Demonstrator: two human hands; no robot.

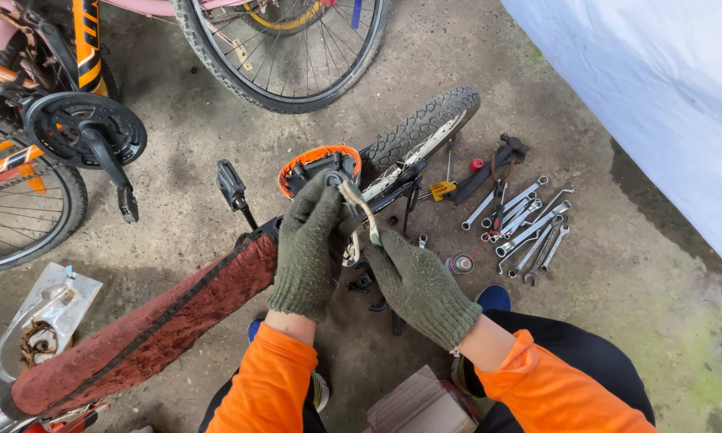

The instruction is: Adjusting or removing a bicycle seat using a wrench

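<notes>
here the left hand [306, 255] grips the crank hub [322, 170]. the right hand [419, 287] pinches a rag strip [361, 210], wiping; next calls for steady pulling.

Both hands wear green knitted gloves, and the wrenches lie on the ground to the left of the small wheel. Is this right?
Not quite. The head view shows the wrenches lying to the right of the small wheel, not the left. Both the left hand and right hand do wear green knitted gloves.

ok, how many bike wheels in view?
3. Top centre, behind the pink frame; left edge, on the orange bike; centre, small knobby one just past the gloved hands. All partly cropped or hidden; others may lie out of frame.
</notes>
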